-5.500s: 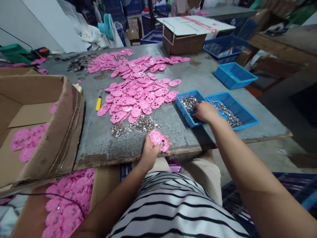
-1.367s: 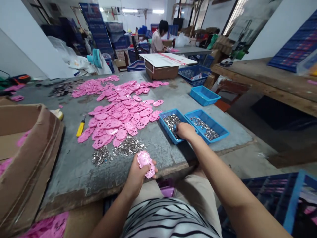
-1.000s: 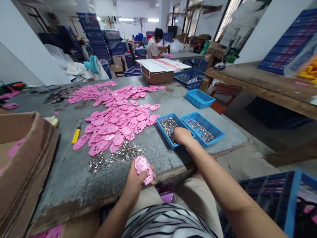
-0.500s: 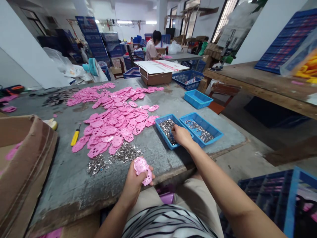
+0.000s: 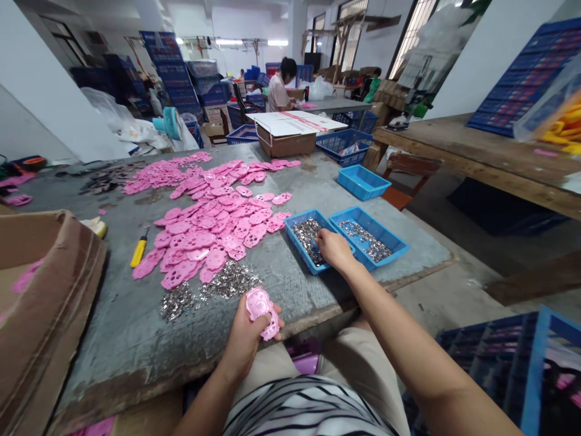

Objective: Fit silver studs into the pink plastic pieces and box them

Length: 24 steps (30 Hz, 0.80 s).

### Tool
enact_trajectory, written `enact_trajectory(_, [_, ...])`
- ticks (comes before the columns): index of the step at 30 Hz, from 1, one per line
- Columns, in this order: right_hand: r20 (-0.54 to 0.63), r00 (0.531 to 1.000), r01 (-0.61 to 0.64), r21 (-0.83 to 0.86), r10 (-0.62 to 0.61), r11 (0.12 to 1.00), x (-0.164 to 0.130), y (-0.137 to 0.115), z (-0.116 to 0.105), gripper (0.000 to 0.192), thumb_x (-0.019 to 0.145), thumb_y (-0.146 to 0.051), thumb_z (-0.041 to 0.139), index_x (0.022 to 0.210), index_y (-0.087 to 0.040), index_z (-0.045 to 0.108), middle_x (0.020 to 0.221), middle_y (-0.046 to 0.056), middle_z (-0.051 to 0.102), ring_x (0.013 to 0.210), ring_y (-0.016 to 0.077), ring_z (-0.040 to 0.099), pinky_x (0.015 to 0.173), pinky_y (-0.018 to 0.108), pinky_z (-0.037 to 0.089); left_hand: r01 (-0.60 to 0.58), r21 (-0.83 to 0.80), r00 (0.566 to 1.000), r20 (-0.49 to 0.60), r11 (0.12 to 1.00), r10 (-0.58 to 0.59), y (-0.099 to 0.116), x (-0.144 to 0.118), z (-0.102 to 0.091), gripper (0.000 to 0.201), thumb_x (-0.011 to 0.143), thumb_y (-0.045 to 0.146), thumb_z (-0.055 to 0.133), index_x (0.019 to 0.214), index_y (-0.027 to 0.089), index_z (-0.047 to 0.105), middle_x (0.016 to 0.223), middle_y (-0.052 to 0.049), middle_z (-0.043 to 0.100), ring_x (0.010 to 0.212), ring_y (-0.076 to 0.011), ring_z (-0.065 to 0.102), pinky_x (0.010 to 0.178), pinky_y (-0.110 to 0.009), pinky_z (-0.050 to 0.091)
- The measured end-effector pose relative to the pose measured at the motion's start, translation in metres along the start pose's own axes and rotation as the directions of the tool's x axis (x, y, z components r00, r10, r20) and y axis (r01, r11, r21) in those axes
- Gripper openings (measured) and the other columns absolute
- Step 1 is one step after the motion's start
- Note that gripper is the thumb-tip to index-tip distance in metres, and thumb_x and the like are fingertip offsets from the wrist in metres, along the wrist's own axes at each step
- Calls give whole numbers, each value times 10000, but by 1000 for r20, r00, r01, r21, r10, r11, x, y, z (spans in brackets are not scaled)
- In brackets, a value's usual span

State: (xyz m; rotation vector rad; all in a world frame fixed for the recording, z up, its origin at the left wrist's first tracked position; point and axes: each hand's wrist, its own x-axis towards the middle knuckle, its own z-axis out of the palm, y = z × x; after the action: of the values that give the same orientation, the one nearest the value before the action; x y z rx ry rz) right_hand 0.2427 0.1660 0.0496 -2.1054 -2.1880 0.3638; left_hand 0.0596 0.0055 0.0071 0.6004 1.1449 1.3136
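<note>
A pink plastic shell piece [image 5: 258, 304] with holes rests in my left hand [image 5: 245, 330], thumb pressed over its lower part, just above the table's front edge. My right hand [image 5: 334, 248] reaches into the left blue tray [image 5: 313, 267], fingers closed together at small shiny metal parts [image 5: 305, 230]; whether a part is between the fingertips is hidden. Beside it stands a second blue tray [image 5: 394, 237] with more small metal pieces. Two heaps of metal bits [image 5: 233, 278] lie on the table before a broad pile of pink pieces [image 5: 204, 236].
A yellow-handled screwdriver [image 5: 138, 251] lies left of the pile. A cardboard box [image 5: 77, 260] stands at the left edge. Farther back are another blue tray [image 5: 363, 183] and a carton with a white board [image 5: 297, 121] on it. A person [image 5: 279, 88] sits at another table.
</note>
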Motion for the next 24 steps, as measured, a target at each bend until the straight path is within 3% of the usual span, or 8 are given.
enact_trajectory(17, [-64, 995, 79, 91, -74, 993, 1, 4, 4, 167, 852, -170, 531, 971, -186, 646, 1077, 89, 675, 994, 212, 616, 757, 263, 403, 27, 18, 999, 33, 999, -28, -7, 8, -9, 648, 627, 245, 718, 1183, 196, 389, 782, -11, 655, 582, -182, 638, 436, -269, 507])
enact_trajectory(24, [-124, 990, 78, 135, -62, 988, -2, 3, 3, 189, 846, -150, 542, 996, -193, 649, 1055, 75, 688, 982, 198, 619, 775, 258, 403, -7, -18, 1000, 14, 1000, 7, -3, 2, -3, 587, 648, 217, 684, 1164, 198, 405, 775, 1, 642, 574, -158, 622, 438, -247, 492])
